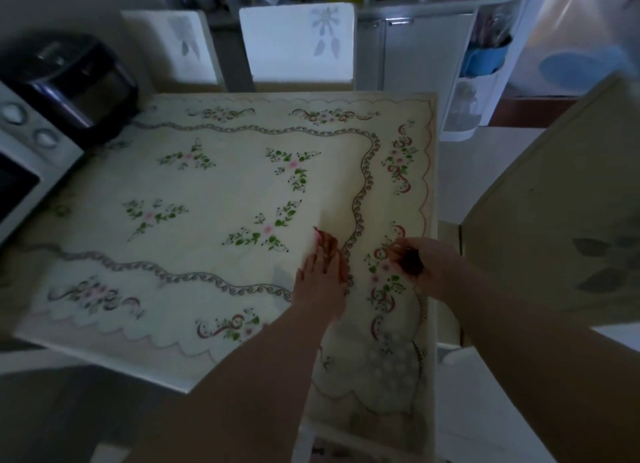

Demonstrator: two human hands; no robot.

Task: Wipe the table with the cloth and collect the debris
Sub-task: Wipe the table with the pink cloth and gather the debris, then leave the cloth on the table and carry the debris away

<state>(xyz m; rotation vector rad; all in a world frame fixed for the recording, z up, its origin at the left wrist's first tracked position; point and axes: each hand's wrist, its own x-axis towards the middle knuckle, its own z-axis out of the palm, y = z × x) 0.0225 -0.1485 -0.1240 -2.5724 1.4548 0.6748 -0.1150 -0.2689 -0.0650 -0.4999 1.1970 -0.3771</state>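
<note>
The table (242, 185) carries a cream tablecloth printed with flowers and scrolls. My left hand (323, 275) lies flat on it near the right side, fingers straight and pressed together, with nothing in it. My right hand (420, 263) hovers just right of it over the table's right border, half curled, its fingertips drawn toward the thumb. The inside of that hand is dark, and I cannot tell whether anything lies in it. No wiping cloth or debris shows clearly. A pale lace-patterned patch (391, 365) sits at the near right corner.
A black cooker (76, 81) and a white microwave (24, 157) stand at the table's left end. Two white chair backs (298, 43) line the far side. A beige chair back (561, 227) stands close on the right. Shelves and a cabinet (426, 54) are behind.
</note>
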